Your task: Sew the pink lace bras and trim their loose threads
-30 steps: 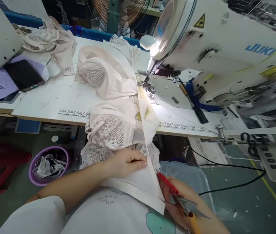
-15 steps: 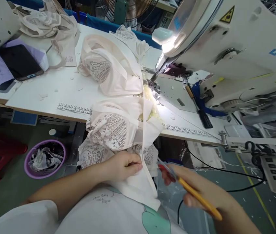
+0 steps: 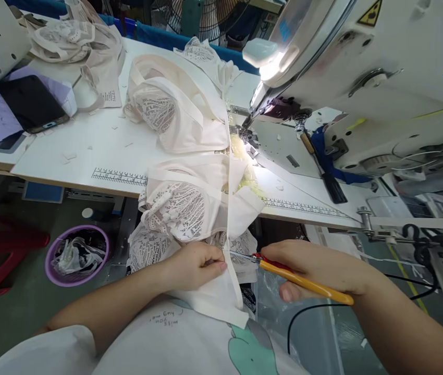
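"Where's the left hand (image 3: 198, 266)?"

"Low in the middle, thumb and finger pinched together on the white cloth (image 3: 216, 299), just in front of the person's shirt (image 3: 174, 349)."

"And the right hand (image 3: 303, 263)?"

"Closed around the scissors (image 3: 303, 282). One handle is orange and sticks out toward the wrist; the other is red and mostly hidden under the fingers. The blades point left, with the tips at the narrow strip (image 3: 229, 208), right by the left hand's fingertips. I can't tell whether they're touching it."

"Where does that strip run?"

"From near the needle of the sewing machine (image 3: 342, 78), over the front edge of the counter (image 3: 100, 138), down to the white cloth."

"What's beside it?"

"A pale bra (image 3: 178, 112) lying on the counter, left of the needle. Nearer the person, a lace bra (image 3: 184, 208) hangs over the edge, with more lace below, partly behind the left hand."

"Anything further off?"

"A phone (image 3: 32, 104) on some papers at the far left of the counter. On the floor, a purple bucket (image 3: 58, 277) with fabric inside, next to a red stool (image 3: 26, 240)."
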The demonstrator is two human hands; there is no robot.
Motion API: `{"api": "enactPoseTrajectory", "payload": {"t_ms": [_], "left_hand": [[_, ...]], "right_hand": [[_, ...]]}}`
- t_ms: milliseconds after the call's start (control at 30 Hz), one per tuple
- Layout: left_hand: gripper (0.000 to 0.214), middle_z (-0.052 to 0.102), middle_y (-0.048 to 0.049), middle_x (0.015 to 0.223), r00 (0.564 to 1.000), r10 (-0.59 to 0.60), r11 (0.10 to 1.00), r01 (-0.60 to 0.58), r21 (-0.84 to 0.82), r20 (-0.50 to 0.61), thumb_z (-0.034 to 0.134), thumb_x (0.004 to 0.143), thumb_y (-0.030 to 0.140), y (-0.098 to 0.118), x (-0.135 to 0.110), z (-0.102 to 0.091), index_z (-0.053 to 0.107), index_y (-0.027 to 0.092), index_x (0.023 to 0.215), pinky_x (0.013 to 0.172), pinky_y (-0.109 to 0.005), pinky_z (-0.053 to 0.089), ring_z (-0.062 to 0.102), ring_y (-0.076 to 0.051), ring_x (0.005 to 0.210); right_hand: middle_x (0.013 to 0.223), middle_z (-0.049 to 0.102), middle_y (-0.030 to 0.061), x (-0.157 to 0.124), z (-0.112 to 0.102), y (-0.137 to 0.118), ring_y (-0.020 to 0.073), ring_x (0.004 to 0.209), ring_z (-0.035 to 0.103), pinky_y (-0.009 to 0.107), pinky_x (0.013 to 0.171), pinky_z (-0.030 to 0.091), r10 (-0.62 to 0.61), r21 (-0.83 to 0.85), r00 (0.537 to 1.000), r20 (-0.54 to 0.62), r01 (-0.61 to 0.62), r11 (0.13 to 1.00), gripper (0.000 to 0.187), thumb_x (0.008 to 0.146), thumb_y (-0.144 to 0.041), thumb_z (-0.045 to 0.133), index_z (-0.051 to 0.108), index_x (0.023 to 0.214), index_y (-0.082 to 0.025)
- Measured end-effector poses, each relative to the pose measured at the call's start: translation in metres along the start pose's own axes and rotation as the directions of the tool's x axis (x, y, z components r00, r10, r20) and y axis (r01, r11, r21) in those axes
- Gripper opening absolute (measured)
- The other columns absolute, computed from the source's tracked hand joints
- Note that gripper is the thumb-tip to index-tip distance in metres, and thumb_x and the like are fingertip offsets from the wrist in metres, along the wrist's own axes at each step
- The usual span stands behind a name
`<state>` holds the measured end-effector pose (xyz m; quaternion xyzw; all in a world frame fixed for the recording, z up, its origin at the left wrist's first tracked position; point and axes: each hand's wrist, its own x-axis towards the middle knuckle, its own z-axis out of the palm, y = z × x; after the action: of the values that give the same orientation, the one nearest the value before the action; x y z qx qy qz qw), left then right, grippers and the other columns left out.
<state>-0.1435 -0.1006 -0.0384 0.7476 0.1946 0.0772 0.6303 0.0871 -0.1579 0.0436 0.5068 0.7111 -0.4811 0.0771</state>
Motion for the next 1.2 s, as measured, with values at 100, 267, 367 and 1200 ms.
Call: {"api": "enactPoseTrajectory", "payload": {"t_ms": [100,267,367,1200], "left_hand": [[0.023,0.045,0.0034,0.059,1.0,-0.012,1.0,0.012,0.016,-0.004,0.045,0.084,0.024,-0.002,-0.003,-0.002,0.047,0.015,0.062,0.054,-0.02,0.034,0.043,-0.01,0.058],[0.023,0.045,0.0034,0.059,0.999,0.027,0.997,-0.028,0.067,0.017,0.045,0.084,0.025,0.004,-0.008,-0.011,0.047,0.016,0.063,0.055,-0.02,0.035,0.042,-0.009,0.057],[0.019,0.051,0.0017,0.062,0.996,0.093,0.983,-0.09,0.159,-0.013,0.046,0.083,0.022,0.013,-0.011,-0.015,0.051,0.016,0.066,0.057,-0.02,0.038,0.047,-0.01,0.058],[0.024,0.07,0.0023,0.066,0.823,0.111,0.941,0.093,0.326,-0.556,0.054,0.081,0.024,0.012,-0.024,-0.015,0.049,0.018,0.103,0.059,-0.025,0.05,0.062,-0.013,0.054]], "right_hand": [[0.058,0.034,-0.0045,0.002,-0.002,-0.003,0.0107,0.05,0.028,0.024,0.045,0.021,0.054,0.051,0.999,-0.002,-0.054,0.997,0.046,0.073,-0.059,0.058,0.035,0.06,-0.021],[0.056,0.026,-0.0057,0.001,0.009,0.003,0.0098,0.051,0.025,0.023,0.045,0.021,0.095,0.184,0.989,-0.112,-0.073,0.98,0.049,0.069,-0.052,0.066,0.03,0.056,-0.021],[0.061,0.033,-0.0046,0.004,0.03,0.009,0.0107,0.054,0.031,0.023,0.047,0.027,0.057,0.353,0.954,-0.295,0.053,0.934,0.049,0.069,-0.06,0.062,0.034,0.062,-0.021],[0.07,0.06,0.001,0.065,0.13,-0.018,0.0166,0.06,0.056,0.027,0.055,0.047,0.489,0.575,0.303,-0.818,0.4,0.714,0.021,0.075,-0.039,0.063,0.055,0.082,-0.021]]}}
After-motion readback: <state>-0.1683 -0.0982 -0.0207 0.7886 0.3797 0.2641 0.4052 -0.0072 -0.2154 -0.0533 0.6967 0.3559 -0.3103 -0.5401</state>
